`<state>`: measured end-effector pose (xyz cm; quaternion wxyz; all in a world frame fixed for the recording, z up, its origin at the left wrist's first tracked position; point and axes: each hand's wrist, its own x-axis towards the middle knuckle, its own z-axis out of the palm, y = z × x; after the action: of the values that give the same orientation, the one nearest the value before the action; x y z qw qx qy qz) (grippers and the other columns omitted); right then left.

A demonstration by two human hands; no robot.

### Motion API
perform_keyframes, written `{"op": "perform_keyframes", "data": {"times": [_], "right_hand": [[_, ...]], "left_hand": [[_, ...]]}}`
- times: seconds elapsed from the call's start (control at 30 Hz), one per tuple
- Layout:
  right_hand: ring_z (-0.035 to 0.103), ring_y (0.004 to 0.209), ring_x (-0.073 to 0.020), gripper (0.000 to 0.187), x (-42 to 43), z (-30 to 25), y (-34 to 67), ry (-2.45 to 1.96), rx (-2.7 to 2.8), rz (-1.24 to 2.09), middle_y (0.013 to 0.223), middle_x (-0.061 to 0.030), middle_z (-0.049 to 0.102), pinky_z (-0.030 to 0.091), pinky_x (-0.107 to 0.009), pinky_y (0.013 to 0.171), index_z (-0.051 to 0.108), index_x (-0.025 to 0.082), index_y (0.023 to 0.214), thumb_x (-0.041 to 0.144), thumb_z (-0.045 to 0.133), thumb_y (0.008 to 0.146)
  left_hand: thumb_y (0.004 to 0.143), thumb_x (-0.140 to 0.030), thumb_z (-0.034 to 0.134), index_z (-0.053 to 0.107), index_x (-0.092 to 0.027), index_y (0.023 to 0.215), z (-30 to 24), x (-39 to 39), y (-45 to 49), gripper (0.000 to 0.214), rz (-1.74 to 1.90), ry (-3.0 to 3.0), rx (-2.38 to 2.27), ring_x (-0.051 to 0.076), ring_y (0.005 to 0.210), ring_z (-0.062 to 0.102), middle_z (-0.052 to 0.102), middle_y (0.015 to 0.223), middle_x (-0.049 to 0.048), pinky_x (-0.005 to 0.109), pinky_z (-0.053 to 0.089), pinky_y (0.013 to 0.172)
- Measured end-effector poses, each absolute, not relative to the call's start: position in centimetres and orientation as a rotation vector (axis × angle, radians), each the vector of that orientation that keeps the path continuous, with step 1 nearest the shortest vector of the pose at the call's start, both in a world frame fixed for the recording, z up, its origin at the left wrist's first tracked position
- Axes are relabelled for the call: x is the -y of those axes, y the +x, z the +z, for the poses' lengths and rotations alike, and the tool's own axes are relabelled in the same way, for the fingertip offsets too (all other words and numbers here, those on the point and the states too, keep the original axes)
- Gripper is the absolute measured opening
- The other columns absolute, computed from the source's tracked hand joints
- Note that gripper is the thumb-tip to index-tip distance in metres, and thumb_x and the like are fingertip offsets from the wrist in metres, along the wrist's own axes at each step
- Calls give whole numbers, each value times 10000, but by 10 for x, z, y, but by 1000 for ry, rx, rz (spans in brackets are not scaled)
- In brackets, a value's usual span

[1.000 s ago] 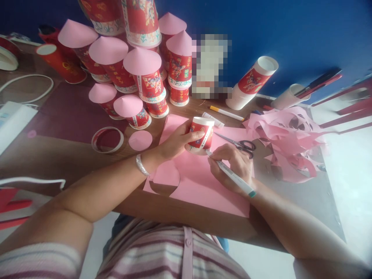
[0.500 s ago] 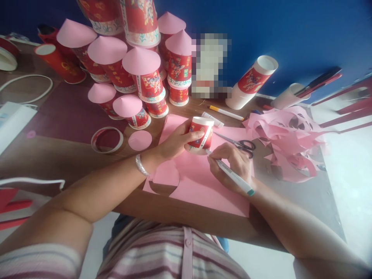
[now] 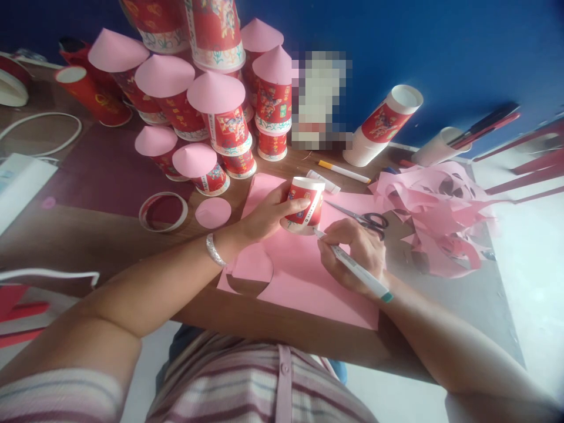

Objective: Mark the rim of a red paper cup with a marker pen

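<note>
My left hand [image 3: 263, 218] grips a small red paper cup [image 3: 305, 205] standing upside down on a pink paper sheet [image 3: 304, 276]. My right hand [image 3: 355, 249] is closed on a white pen [image 3: 358, 271] with a green end cap. The pen's tip touches the paper at the cup's rim, on its right side. A round hole is cut in the sheet near my left wrist. Black-handled scissors [image 3: 369, 220] lie on the sheet just behind my right hand.
Several red cups with pink cone tops [image 3: 215, 111] stand stacked at the back left. A pink paper disc [image 3: 212, 212] and a cut cup ring [image 3: 163, 211] lie beside them. Pink paper scraps [image 3: 436, 211] pile up on the right. A tipped stack of cups [image 3: 382, 124] and a marker [image 3: 343, 171] lie behind.
The pen and my right hand have shifted slightly to the right along the cup's rim. My left hand and the cup have stayed put.
</note>
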<state>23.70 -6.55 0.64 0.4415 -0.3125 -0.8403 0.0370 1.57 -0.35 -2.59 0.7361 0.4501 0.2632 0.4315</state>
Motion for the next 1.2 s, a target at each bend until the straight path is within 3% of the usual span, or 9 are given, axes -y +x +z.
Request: {"op": "perform_keyframes", "data": {"times": [0.23,0.77,1.2], "right_hand": [[727,644,-164,232,66,6,237,-782,2106,122,805,50,734,588,-300,614,622,305,1063,89,708,1082],[721,618,-169,271,66,10,236,-752,2114,132,768,57,729,593,-307,607,634,304,1055,48,700,995],[724,634,-150,208,63,5,234,-765,2087,88,795,48,735,589,-286,604,636,294,1050,101,694,1098]], "left_hand": [[931,-639,1010,783,-197,1259,-26,4,15,595,950,996,-585,195,919,760,806,1064,57,318,617,825],[946,-627,994,779,-205,1247,-25,5,16,561,957,1008,-596,202,921,766,809,1043,54,324,621,834],[932,-635,1008,781,-197,1269,-26,5,16,598,957,1007,-603,188,938,759,809,1089,59,299,605,820]]}}
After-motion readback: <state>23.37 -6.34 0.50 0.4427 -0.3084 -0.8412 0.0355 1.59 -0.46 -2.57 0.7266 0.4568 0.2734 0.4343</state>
